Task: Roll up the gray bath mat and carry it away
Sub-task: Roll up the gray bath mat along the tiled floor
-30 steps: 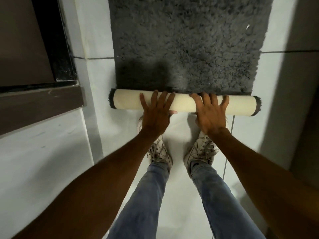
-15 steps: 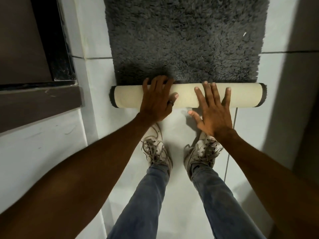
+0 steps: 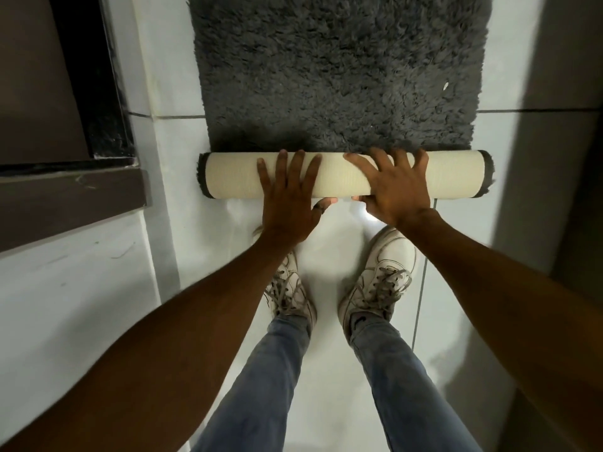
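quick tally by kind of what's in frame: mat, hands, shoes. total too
Gray bath mat, partly rolled, cream backing outward: 1
Hands on the roll: 2, left hand and right hand
White sneakers: 2, left sneaker and right sneaker
Total: 5

No readable txt, labels, brands or nos. anywhere in view.

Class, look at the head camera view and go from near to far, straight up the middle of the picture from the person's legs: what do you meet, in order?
Jeans → white sneakers → bare white floor tile → hands, left hand and right hand, on the cream rolled part → flat gray bath mat.
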`<state>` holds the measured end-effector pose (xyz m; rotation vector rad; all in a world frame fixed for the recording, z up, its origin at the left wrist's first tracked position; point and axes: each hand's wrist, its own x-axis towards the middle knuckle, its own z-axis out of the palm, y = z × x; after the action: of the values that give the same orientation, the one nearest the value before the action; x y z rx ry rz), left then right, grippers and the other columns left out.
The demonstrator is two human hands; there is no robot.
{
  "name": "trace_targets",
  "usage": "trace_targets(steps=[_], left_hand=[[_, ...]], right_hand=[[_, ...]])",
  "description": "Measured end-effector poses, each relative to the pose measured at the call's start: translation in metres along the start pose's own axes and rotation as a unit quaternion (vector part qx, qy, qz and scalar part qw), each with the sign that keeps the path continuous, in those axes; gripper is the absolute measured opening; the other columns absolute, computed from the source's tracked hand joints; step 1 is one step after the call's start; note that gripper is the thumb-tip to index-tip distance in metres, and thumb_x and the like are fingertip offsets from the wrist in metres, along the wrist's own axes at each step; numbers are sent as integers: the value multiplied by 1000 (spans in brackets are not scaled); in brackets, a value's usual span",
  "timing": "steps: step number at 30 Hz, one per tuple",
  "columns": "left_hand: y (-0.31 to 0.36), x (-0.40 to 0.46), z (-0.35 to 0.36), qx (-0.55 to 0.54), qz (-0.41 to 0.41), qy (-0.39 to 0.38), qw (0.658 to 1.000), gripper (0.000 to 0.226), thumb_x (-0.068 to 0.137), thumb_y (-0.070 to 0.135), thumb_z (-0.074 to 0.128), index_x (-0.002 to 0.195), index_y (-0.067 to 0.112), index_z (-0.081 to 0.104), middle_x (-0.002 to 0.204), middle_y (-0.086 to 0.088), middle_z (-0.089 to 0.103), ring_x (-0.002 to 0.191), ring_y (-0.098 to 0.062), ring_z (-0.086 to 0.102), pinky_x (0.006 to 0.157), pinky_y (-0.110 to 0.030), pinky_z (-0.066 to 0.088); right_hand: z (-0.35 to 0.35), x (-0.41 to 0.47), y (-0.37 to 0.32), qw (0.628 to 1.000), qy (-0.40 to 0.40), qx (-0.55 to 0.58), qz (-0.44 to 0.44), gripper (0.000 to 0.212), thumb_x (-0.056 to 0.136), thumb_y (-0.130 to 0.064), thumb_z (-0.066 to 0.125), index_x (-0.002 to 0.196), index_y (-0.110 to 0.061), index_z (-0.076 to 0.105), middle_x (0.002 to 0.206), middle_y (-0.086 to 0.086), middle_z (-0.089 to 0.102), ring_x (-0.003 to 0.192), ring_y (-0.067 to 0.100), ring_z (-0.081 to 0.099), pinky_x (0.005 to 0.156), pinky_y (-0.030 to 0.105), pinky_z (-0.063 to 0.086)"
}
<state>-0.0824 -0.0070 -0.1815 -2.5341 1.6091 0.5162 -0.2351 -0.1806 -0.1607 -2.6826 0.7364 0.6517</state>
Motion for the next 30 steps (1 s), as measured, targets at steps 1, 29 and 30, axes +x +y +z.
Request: trace_targets(steps=[1,29,30], left_hand=[[1,-5,-1,0,8,-6,1000,83,93,69,40,159,19,33,161,-18,37,150,-44,29,120,-73,16],[1,41,-8,16,-14,45,999,98,82,60,73,160,18,30,165,-19,30,152,-46,24,117,-78,16],[1,37,-9,17,-16,51,998,94,84,58,72,159,17,32,164,-19,31,152,-46,26,117,-77,18]], right_hand=[[-1,-5,2,1000,-24,-1,-6,87,82,-56,71,157,-37,32,149,9,52,133,41,48,113,65,30],[-35,37,17,998,0,-18,52,105,67,-31,88,155,-25,31,153,15,44,141,44,39,117,75,19],[-36,33,15,999,-2,-12,53,102,68,-30,86,155,-25,33,153,14,44,140,43,40,118,74,19]])
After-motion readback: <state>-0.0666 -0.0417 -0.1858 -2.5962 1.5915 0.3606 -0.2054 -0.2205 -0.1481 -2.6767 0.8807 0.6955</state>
